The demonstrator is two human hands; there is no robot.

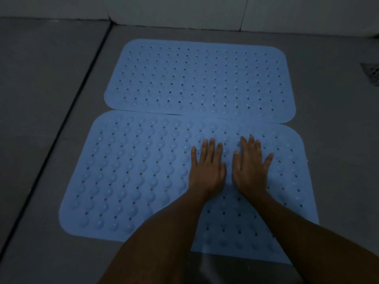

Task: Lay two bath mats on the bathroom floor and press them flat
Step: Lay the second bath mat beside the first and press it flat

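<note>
Two blue mats lie on the grey floor [41, 99], long edges meeting. The far mat [201, 78] sits by the wall; the near mat [133, 171] lies under both hands. The left hand [207, 167] and right hand [251, 167] rest side by side, palms down with fingers straight and spread, flat on the near mat's right-of-centre part, gripping nothing. A drain [371, 73] shows far right.

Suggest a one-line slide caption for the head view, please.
Left hand and right hand press the near blue mat flat.
</note>
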